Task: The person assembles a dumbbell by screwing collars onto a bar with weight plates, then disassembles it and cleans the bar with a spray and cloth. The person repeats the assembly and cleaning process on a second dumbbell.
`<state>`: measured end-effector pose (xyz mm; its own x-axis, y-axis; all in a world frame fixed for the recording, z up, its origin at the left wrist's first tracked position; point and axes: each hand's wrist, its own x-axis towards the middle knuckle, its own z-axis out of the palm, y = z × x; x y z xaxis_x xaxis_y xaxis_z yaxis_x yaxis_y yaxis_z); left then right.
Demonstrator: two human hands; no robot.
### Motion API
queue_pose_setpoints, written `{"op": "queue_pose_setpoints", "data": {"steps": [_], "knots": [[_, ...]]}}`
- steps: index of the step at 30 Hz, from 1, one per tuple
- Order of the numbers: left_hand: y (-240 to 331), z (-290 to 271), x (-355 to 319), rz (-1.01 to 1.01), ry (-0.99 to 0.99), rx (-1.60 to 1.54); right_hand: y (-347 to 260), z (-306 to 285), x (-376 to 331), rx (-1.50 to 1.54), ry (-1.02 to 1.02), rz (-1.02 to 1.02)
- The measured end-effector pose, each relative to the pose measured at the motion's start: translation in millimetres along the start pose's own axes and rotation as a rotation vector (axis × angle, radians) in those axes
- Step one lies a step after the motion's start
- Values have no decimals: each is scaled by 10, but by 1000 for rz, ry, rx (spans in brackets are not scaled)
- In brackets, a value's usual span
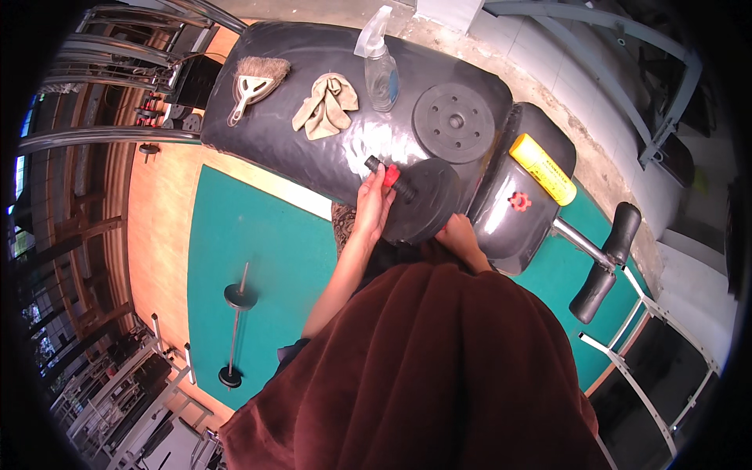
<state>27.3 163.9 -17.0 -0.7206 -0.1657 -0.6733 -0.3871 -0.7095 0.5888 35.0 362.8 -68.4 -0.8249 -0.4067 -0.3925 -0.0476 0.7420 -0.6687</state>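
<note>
A black threaded dumbbell bar (373,164) with a round black weight plate (429,205) on it is held tilted over the near edge of a padded black bench (258,157). Around a red star-shaped collar nut (391,175) on the threaded end, the fingers of my left hand (374,202) are closed. My right hand (460,236) is curled against the plate's lower right rim, gripping the dumbbell from below; part of its fingers is hidden. Another black weight plate (453,123) lies flat on the bench. A second red star nut (519,201) rests on the smaller bench pad (501,235).
Along the bench are a brush (258,82), a beige cloth (326,107) and a clear spray bottle (381,78). A yellow canister (543,169) lies beside the second nut. On the green mat (282,227) is a small barbell (236,329). Padded rollers (607,262) project at right.
</note>
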Motion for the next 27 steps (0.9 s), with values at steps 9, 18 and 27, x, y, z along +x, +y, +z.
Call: {"op": "queue_pose_setpoints", "data": {"steps": [9,18,27], "knots": [[93,-138,-31,21,-233,-125,87,13,78,-41,25,-107],[101,-364,580,160,-473,359,116,-355,189,557,-519,196],[262,-156,475,154,63,525,-291,-99,203,-192,188,-92]]}}
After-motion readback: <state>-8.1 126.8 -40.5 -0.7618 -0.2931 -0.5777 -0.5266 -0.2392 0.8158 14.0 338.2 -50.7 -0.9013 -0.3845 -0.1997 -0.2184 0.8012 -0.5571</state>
